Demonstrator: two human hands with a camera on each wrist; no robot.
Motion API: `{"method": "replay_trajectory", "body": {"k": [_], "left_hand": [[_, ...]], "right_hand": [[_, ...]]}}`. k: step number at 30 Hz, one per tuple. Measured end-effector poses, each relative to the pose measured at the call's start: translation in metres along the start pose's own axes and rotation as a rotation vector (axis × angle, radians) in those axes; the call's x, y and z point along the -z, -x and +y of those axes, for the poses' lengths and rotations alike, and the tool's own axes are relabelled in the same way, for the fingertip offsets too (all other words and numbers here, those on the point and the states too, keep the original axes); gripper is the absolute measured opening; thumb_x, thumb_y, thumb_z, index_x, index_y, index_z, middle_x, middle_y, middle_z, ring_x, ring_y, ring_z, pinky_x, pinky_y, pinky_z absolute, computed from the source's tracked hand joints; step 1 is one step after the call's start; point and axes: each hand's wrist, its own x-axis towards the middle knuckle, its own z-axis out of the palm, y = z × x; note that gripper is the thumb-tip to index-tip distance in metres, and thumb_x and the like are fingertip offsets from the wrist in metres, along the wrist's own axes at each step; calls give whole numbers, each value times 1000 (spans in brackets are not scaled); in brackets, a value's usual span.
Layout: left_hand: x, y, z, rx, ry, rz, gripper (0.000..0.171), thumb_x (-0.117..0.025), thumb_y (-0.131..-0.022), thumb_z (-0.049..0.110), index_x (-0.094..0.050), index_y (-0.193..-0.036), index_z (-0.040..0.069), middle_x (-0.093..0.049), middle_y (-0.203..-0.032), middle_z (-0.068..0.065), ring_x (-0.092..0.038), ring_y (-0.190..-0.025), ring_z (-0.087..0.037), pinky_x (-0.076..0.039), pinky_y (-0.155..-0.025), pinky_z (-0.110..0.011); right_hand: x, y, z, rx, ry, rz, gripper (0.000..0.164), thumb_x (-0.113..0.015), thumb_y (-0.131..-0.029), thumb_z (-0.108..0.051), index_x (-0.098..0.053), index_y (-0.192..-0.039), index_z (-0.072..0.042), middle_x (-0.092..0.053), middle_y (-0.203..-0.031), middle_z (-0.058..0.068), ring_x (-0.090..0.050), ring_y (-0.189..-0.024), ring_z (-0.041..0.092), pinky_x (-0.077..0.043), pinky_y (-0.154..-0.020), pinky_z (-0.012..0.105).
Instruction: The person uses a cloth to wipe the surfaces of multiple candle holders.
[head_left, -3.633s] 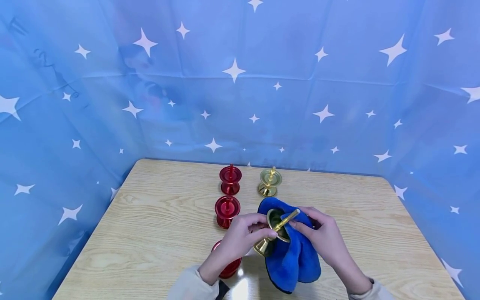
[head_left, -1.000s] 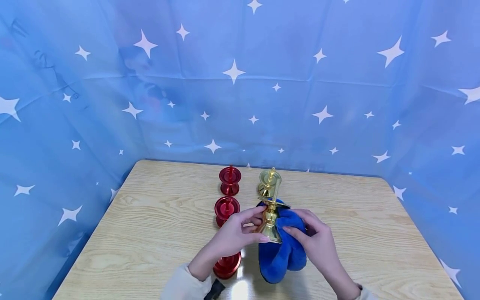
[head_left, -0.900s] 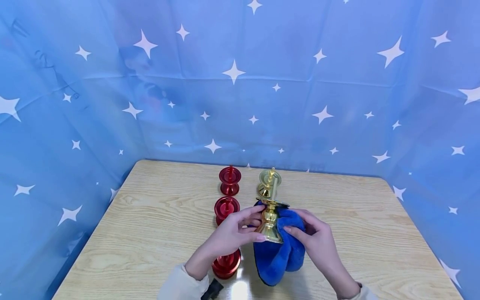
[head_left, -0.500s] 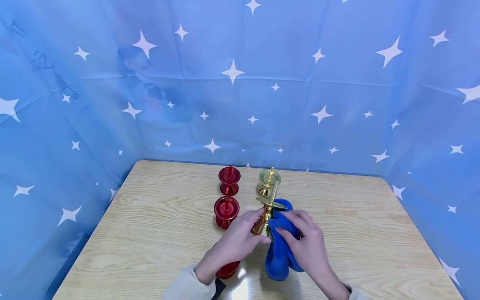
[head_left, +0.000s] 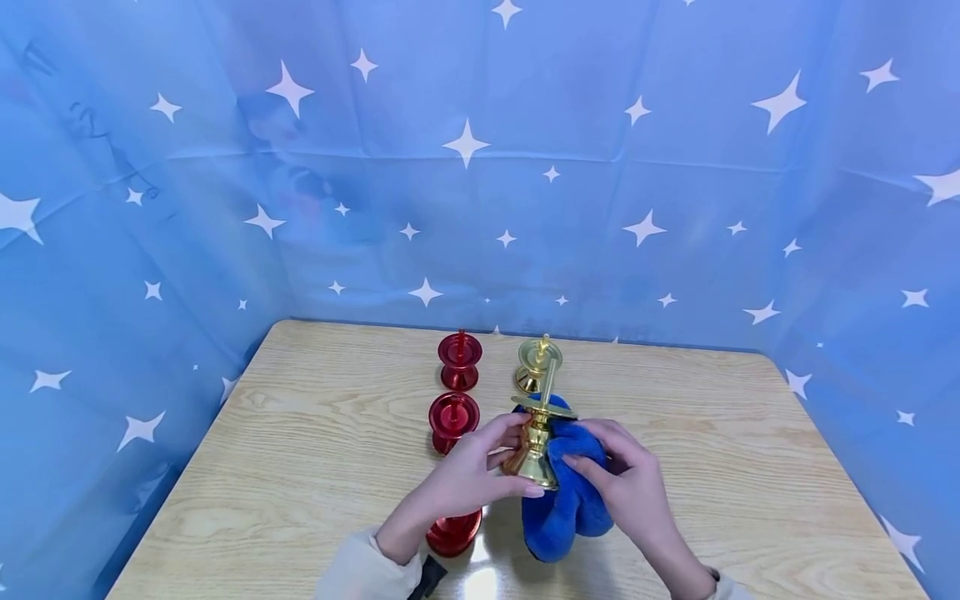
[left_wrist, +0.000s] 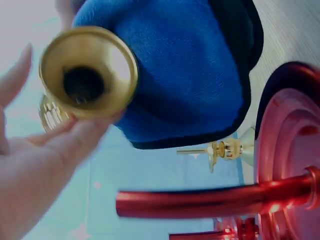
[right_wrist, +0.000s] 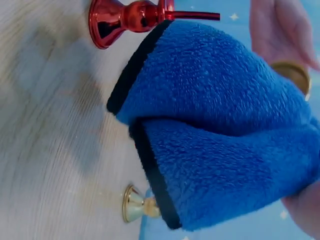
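In the head view my left hand (head_left: 468,471) holds a shiny gold candle holder (head_left: 535,454) nearly upright above the table, its thumb by the flared foot and fingers behind the stem. Its hollow underside (left_wrist: 117,60) faces the left wrist camera. My right hand (head_left: 633,479) pinches a fluffy blue cloth (head_left: 570,500) with dark edging, bunched against the holder's right side and hanging below. The cloth's folds (right_wrist: 215,80) fill much of the right wrist view, hiding most of the holder there. Some fingertips of both hands are hidden.
Two red candle holders, one at the back (head_left: 460,367) and one in front of it (head_left: 453,417), stand left of the hands. A third red one (head_left: 453,533) is partly under the left forearm. Another gold candle holder (head_left: 538,367) stands behind on the wooden table (head_left: 300,433).
Earlier the gold holder tilted, with the cloth in its dish; now it is nearly upright and the cloth lies against its stem and foot. Over the last second the hands shift slightly back and forth.
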Motion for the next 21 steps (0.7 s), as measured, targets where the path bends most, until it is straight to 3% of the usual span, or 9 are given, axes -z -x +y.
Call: {"method": "replay_trajectory", "body": {"k": [6,9,12,16,18,21], "left_hand": [[-10,-4,1,-5,-332,113,70,-78,-72,26,-45,-129,2,-50,-121,-9,-51,-105,-20,-47,-87,-27],[-10,-5,3,-17,-421,126,69,-78,-73,27,-46,-129,3,-52,-118,-8,-52,-102,-19,-46,-85,-28],[-7,-5,5,-2,-236,91,65,-76,-75,15,-44,-130,0,-51,-119,-9,-52,-103,-20,-45,-88,-26],[1,-3,8,43,104,17,63,-70,-77,-1,-40,-132,-2,-47,-126,-12,-49,-109,-22,-43,-92,-26],[4,-1,9,45,170,-16,62,-68,-78,-3,-38,-133,-3,-44,-130,-13,-47,-112,-23,-42,-93,-27],[6,-1,10,16,162,-54,64,-68,-79,-1,-37,-134,-3,-43,-132,-14,-47,-115,-23,-40,-96,-28]], "right_hand": [[-10,3,-3,311,310,92,42,-81,-58,8,-69,-96,-3,-63,-94,5,-62,-82,18,-43,-77,7],[-11,3,-4,377,345,95,44,-82,-56,9,-69,-96,-2,-62,-93,7,-63,-82,20,-43,-78,8],[-6,1,-3,276,240,53,40,-78,-62,9,-68,-98,-5,-62,-96,4,-62,-86,16,-45,-77,10],[4,-3,-2,72,-37,-24,34,-70,-72,10,-66,-103,-4,-63,-101,5,-60,-90,12,-50,-74,18],[7,-4,-1,26,-133,-58,32,-68,-74,11,-65,-104,-1,-62,-102,8,-60,-92,13,-52,-74,22],[9,-5,0,16,-173,-74,32,-68,-74,11,-64,-104,2,-62,-102,11,-61,-92,13,-52,-74,24]]}}
